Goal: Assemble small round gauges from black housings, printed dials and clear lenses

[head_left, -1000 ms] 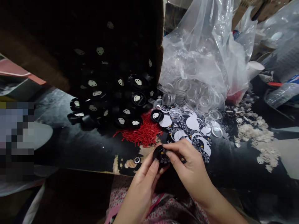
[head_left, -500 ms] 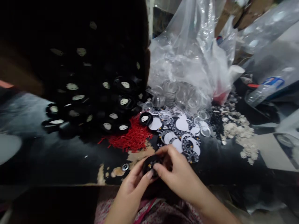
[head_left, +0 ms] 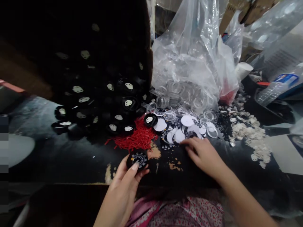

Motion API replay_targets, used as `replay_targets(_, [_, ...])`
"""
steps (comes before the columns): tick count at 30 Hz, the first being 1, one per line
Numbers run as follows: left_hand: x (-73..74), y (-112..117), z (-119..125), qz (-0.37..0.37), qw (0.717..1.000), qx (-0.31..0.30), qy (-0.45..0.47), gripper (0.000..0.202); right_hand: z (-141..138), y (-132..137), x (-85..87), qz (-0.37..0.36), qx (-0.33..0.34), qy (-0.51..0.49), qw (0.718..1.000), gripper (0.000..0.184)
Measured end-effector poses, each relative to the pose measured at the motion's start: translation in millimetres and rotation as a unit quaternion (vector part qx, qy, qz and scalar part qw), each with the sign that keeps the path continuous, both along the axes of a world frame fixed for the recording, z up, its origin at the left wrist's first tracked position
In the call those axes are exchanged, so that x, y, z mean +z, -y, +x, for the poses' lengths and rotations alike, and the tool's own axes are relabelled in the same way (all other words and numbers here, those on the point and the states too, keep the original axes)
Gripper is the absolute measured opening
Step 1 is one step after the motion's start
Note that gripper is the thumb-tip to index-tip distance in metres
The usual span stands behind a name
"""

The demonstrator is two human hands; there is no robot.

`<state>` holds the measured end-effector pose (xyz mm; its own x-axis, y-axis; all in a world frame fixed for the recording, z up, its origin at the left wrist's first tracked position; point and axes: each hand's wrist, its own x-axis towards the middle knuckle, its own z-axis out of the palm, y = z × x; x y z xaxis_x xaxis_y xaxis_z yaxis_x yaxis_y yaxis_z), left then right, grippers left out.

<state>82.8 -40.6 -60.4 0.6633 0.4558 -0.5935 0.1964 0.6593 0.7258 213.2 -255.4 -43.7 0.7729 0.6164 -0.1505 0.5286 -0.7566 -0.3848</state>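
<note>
Your left hand [head_left: 123, 189] has its grip clamped on the round black dial case [head_left: 137, 159], thumb pressed on the printed face and fingers cupped behind, just above the near edge of the table [head_left: 71, 157]. I judge it a light, stiff plastic piece. The smooth rim could slip, so the hold belongs on opposite sides of the rim, off the printed face.

At two o'clock from the case, your right hand [head_left: 203, 154] lies with its grip apart, fingertips touching the near side of the scattered paper discs [head_left: 187, 120]. Those look thin, flat and easily bent, and hard to lift off the table. An overlapping edge likely gives the best purchase.

At twelve o'clock from the case sits the heap of red pins [head_left: 137, 137]. The black cases [head_left: 106, 101] are at eleven, and the plastic bag [head_left: 189, 63] of clear lenses [head_left: 187, 94] is at one.
</note>
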Motion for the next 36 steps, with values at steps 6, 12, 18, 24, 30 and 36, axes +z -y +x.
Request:
replay_targets(6, [8.3,-24,-13,0.07,0.994,0.083,-0.012,0.038,-6,-43,-0.4,0.074,0.034,0.027,0.996,0.022])
replay_targets(12, [0.9,-17,-4,0.011,0.999,0.006,0.042,0.029,-10,-98,-1.5,0.007,0.064,0.106,0.992,0.02])
replay_targets(18, [-3.4,-18,-1,-0.01,0.997,0.033,0.075,0.025,-5,-122,-0.5,-0.021,0.116,0.161,0.98,0.014])
replay_targets(24, [-4.4,-23,1,-0.032,0.995,0.031,0.092,0.027,-9,-140,-6.9,-0.039,0.104,0.178,0.978,0.016])
replay_targets(30, [-2.8,-23,2,-0.039,0.99,0.043,0.129,0.023,-4,-134,-10.4,-0.019,0.098,0.164,0.981,0.014])
replay_targets(36, [0.1,-15,5,-0.047,0.989,0.038,0.138,0.021,-14,-126,-7.5,0.067,0.093,0.122,0.986,0.006])
